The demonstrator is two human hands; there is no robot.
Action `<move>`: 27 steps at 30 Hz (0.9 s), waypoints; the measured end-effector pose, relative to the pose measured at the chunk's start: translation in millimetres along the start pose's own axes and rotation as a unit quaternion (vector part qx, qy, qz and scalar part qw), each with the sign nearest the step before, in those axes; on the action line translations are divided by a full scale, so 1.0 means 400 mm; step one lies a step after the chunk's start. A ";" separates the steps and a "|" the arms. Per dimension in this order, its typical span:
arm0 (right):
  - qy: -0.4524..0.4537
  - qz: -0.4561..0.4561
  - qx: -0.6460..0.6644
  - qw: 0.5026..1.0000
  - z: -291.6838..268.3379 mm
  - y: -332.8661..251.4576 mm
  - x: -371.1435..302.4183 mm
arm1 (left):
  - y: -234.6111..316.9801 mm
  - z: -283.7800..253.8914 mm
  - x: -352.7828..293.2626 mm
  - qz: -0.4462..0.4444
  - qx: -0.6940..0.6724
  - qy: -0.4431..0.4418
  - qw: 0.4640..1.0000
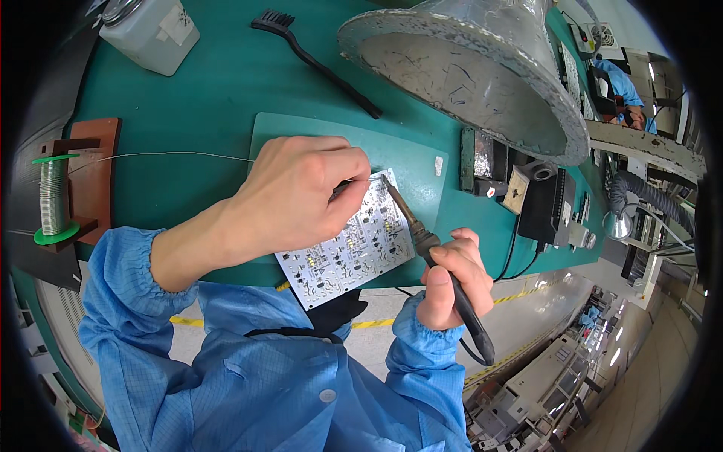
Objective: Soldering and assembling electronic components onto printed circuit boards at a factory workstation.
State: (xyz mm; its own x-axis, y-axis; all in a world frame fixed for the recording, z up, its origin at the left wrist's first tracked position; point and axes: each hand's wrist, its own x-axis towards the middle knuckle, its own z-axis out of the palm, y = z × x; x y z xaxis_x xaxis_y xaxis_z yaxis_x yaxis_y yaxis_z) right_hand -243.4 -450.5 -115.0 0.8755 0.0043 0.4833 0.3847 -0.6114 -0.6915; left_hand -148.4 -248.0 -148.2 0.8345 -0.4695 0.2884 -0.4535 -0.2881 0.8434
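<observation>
Circuit board (354,260), pale and crowded with small components, near middle of view, askew over light green mat (420,162), with near corner beyond edge of green bench (211,83) and upper left part hidden behind left hand (301,188). Pinches thin solder wire (181,154) between left thumb and forefinger at far edge of board. Runs back leftward from hand to green-ended spool (54,197) on brown stand (98,177). Grips dark handle of soldering iron (426,242) in right hand (461,275), with thumb and fingers closed around it. Slants up and leftward, with metal tip just beside pinching fingertips. Cannot tell light touch from narrow gap at tip. Beyond mat, black brush (318,66) laid diagonally; at far left, whitish bottle (154,41). To the right, large worn metal hood (467,83) over bench, with wide mouth toward near side. Beneath hood's right side, black box-shaped unit (538,211) beside tan block (516,188).
</observation>
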 end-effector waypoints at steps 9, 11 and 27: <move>0.022 -0.013 -0.024 0.999 0.014 -0.012 -0.005 | -0.004 0.013 -0.002 0.001 0.005 0.012 1.000; 0.025 -0.018 -0.027 0.999 0.018 -0.013 -0.007 | -0.007 0.018 -0.004 0.000 0.002 0.023 1.000; 0.009 -0.022 -0.062 0.998 0.024 -0.042 -0.042 | -0.004 -0.035 0.000 0.008 0.020 -0.011 1.000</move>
State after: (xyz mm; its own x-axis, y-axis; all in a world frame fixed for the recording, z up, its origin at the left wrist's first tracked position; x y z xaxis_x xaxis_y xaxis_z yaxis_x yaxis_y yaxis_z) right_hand -261.6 -432.6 -116.6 0.8530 0.0204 0.5215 0.3828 -0.7038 -0.5985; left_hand -143.4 -235.8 -143.2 0.8195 -0.4934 0.2916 -0.4800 -0.3129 0.8196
